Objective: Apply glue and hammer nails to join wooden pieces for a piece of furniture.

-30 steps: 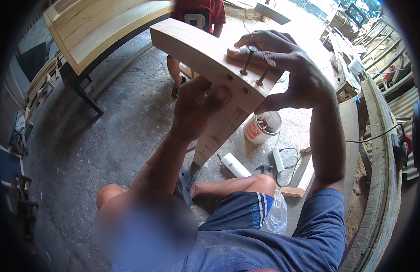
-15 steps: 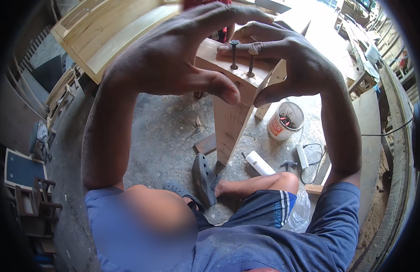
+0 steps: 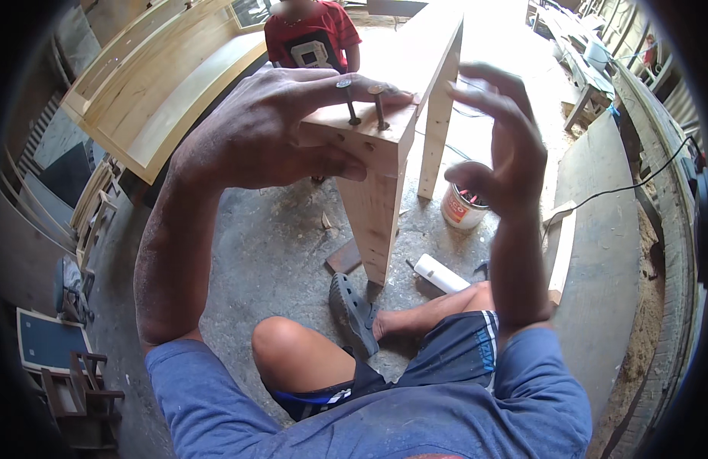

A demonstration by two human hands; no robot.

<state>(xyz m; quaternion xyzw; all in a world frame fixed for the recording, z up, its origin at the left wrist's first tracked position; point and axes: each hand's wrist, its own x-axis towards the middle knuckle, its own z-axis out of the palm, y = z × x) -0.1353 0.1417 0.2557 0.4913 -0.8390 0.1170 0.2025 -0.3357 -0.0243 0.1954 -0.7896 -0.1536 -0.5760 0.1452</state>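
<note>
In front of me stands a pale wooden frame (image 3: 373, 210) with a leg reaching down to the concrete floor. Two flat-headed metal fasteners, like big nails, stick up from its near top corner; a left one (image 3: 350, 107) and a right one (image 3: 381, 111). My left hand (image 3: 251, 126) clasps this corner, its index finger lying across the top behind the fasteners and its thumb on the near face. My right hand (image 3: 514, 149) hangs to the right of the frame with fingers curved and apart, holding nothing. It is slightly blurred.
A person in a red shirt (image 3: 346, 30) is beyond the frame. Right of the leg stand a white bucket (image 3: 459, 214) with tools inside and a white cylindrical object (image 3: 440, 274). A large wooden cabinet (image 3: 159, 107) fills the far left. A dark wood offcut (image 3: 342, 257) lies by my sandal (image 3: 352, 310).
My right hand has come off the frame's corner and moved right. The left hand has closed onto the corner. The frame shows further left, and the person in red shows more fully.
</note>
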